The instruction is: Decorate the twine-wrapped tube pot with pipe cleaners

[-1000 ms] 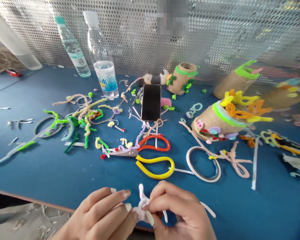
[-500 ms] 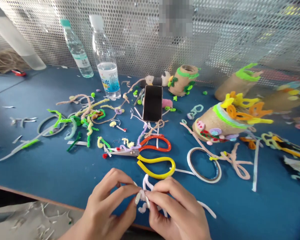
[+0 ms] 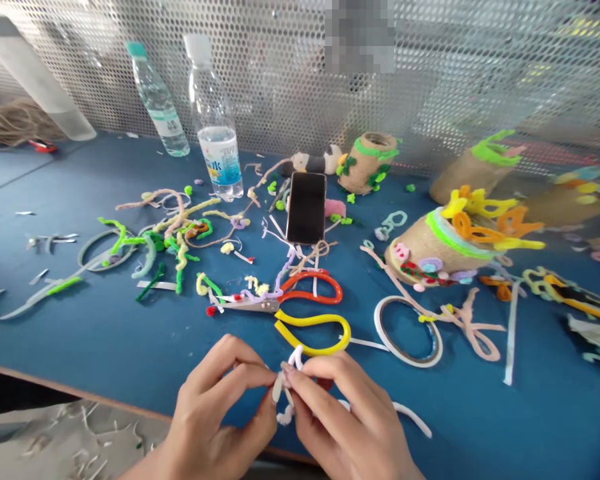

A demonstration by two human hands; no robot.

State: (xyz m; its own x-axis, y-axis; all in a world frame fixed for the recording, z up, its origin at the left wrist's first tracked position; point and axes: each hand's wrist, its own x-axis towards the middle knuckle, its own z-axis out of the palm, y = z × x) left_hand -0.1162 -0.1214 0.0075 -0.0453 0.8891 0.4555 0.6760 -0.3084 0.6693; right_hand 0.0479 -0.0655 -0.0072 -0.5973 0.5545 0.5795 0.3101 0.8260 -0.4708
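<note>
Bare left hand [image 3: 215, 407] and right hand [image 3: 350, 417], slim fingers [image 3: 330, 381], longish rounded nails [image 3: 286, 368], bare left forearm [image 3: 143, 469] at near edge.

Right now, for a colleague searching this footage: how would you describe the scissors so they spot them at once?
On the blue table, find the dark phone standing near the middle. Just below it, above the left hand and right hand pinching a white pipe cleaner, lie the scissors, blades pointing left. Only they have one orange loop handle and one yellow loop handle.

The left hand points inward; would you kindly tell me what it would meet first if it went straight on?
First the white pipe cleaner, which the left hand and right hand pinch between them.
</note>
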